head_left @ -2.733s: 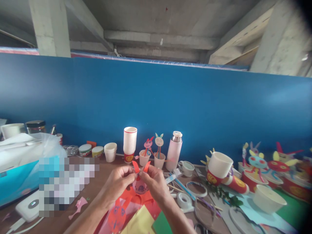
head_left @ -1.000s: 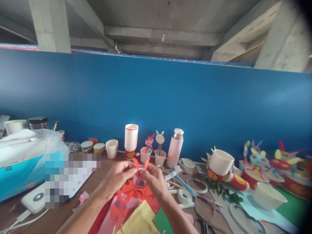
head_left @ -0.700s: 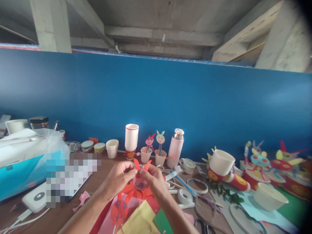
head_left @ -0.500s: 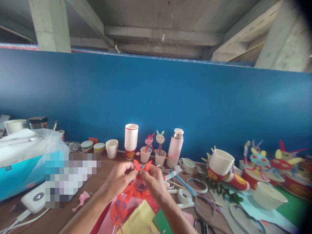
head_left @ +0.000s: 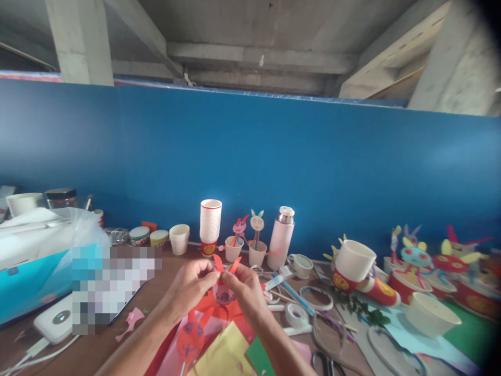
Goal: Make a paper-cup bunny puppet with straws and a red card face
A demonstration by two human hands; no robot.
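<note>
Between my hands is a paper rabbit face [head_left: 224, 296], pale pink with a drawn mouth. Two orange paper ears [head_left: 218, 263] point up from its top. My left hand [head_left: 199, 282] pinches the left ear's base, fingers closed. My right hand [head_left: 243, 286] pinches the base of the other ear, its thumb almost meeting the left one. The fingers hide the upper part of the face. Below lie orange paper and a finished-looking orange rabbit face on a stick [head_left: 190, 339], beside yellow paper [head_left: 219, 352] and green paper [head_left: 261, 357].
Behind my hands stand stacked paper cups [head_left: 211, 224], two cups with rabbit figures [head_left: 257, 253] and a pink thermos [head_left: 282, 240]. To the right are a tape roll [head_left: 296, 316], scissors [head_left: 326, 363] and more cup figures [head_left: 417, 258]. A white power bank [head_left: 58, 318] lies left.
The ears and face have shifted very slightly left and down with my fingers. Both hands keep their pinch on the ears' bases.
</note>
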